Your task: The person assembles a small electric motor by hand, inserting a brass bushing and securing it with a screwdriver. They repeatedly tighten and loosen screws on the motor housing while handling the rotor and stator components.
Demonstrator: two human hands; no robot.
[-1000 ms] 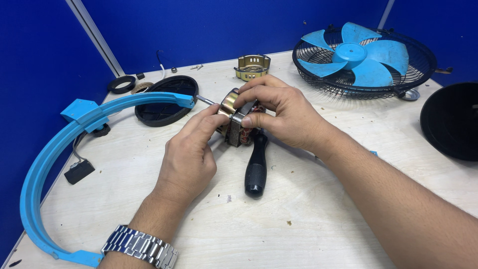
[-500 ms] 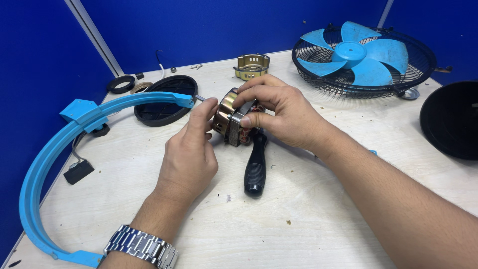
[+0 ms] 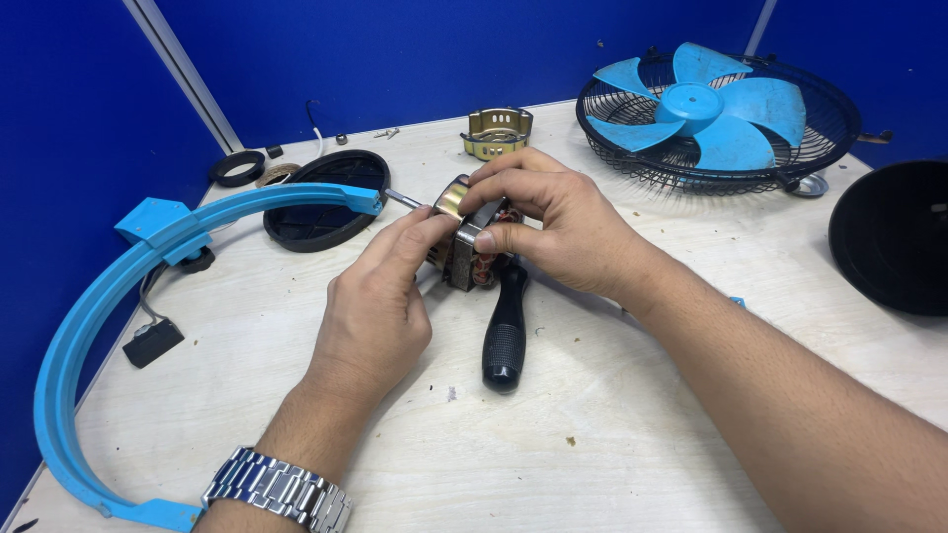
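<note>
Under the grip, a pale scuffed wooden tabletop (image 3: 642, 415). Left of the grip and curving round toward the near edge, a long light-blue plastic arc (image 3: 74, 336). Beyond and to the right, a black wire fan grille (image 3: 642, 168) with a blue plastic blade wheel (image 3: 706, 104) lying in it. Far right, a black round cover (image 3: 894, 237); just beyond-left, a black dished plastic disc (image 3: 316, 202).

In the grip itself, a small electric motor core with copper windings and a steel shaft (image 3: 464, 252), raised just above the table. Left hand (image 3: 380, 306) pinching its near side with thumb and fingers; right hand (image 3: 563, 222) curled over the top, fingertips pressed onto it. Directly below, a black-handled screwdriver (image 3: 506, 331) lying loose. Beyond, a brass-coloured metal bracket (image 3: 497, 131).

Hardly any change from half a second ago: same two-handed pinch, motor core held in place, fingers merely resettled.
</note>
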